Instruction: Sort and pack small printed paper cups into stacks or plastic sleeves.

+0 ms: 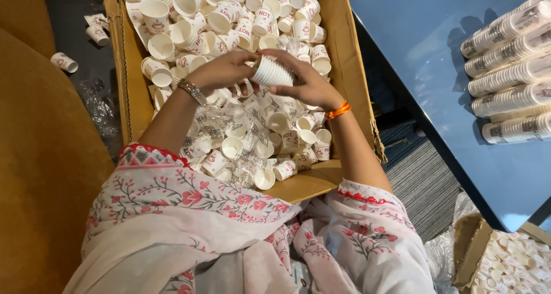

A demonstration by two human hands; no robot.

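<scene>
Above the cardboard box (pixel 133 93), both hands (pixel 264 76) clasp a short stack of paper cups (pixel 271 72).

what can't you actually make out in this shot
Head view:
- How many cups are nested in the stack: both hands, left hand and right hand, cover its ends.
- How deep the box is: loose cups and plastic wrap hide the bottom, and the top edge cuts it off.
- Full length of the wrapped sleeves on the blue table: cut by the right edge.
</scene>
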